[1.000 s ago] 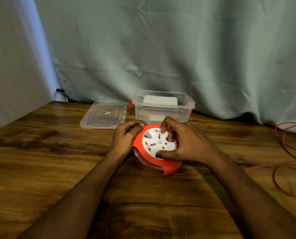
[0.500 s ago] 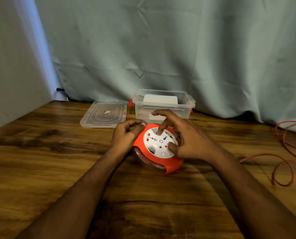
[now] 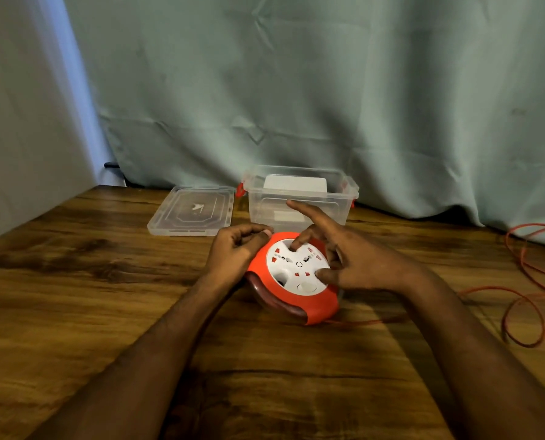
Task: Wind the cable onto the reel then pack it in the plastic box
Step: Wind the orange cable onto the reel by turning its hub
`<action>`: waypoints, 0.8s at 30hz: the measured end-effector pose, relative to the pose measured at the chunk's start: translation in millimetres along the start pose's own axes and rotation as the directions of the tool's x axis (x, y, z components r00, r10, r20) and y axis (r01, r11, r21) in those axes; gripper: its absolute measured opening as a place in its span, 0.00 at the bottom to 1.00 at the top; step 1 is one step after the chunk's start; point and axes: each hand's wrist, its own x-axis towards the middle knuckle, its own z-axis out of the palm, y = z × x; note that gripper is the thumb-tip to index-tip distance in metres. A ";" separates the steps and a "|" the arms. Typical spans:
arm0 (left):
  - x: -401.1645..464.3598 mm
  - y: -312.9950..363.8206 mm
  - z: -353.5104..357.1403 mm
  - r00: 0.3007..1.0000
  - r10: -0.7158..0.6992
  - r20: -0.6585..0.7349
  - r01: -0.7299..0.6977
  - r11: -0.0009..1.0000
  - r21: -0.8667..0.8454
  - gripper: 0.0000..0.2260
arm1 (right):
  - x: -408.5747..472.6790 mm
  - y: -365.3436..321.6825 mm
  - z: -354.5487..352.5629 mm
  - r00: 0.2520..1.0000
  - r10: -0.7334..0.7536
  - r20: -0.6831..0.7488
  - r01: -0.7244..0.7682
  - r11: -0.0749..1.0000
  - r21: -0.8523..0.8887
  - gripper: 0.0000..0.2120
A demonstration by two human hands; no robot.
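Observation:
The cable reel [image 3: 316, 308] has an orange rim and a white socket face and sits tilted on the wooden table [image 3: 106, 312]. My left hand [image 3: 236, 249] grips its left rim. My right hand [image 3: 357, 262] is on the white face, with one curled finger in a recess at the top, the thumb at the right edge and the index finger sticking out. The orange cable [image 3: 523, 315] leaves the reel's lower right and lies in loose loops at the right. The clear plastic box [image 3: 265, 211] stands open just behind the reel.
The box's clear lid [image 3: 192, 211] lies flat to the left of the box. A white card leans inside the box at the back. A grey-green curtain [image 3: 296, 90] hangs behind the table, and a wall closes off the left side.
My right hand has turned the white face round, its finger moving from the right side to the top. The cable loops at the right have slid closer to the reel. My left hand stays put.

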 end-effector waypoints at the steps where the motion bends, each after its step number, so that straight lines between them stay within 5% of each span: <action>1: -0.3 0.5 -0.1 1.000 -0.006 -0.003 0.006 1.000 -0.001 0.06 | -0.6 -1.1 -0.3 1.000 0.009 0.004 -0.009 1.000 -0.016 0.59; 15: 1.0 -1.4 -1.8 0.999 -0.008 -0.033 0.007 1.000 -0.015 0.05 | -2.4 -13.3 4.0 0.993 0.068 -0.101 -0.083 0.984 -0.156 0.49; 20: -0.6 2.6 -2.0 0.982 -0.162 0.100 0.168 0.984 -0.061 0.12 | -1.9 -12.3 3.7 0.994 0.055 -0.099 -0.072 0.983 -0.167 0.48; 24: -0.5 1.5 1.3 0.988 -0.128 0.091 0.136 0.987 -0.089 0.10 | -2.3 -10.4 6.4 0.990 0.068 -0.125 -0.087 0.985 -0.148 0.40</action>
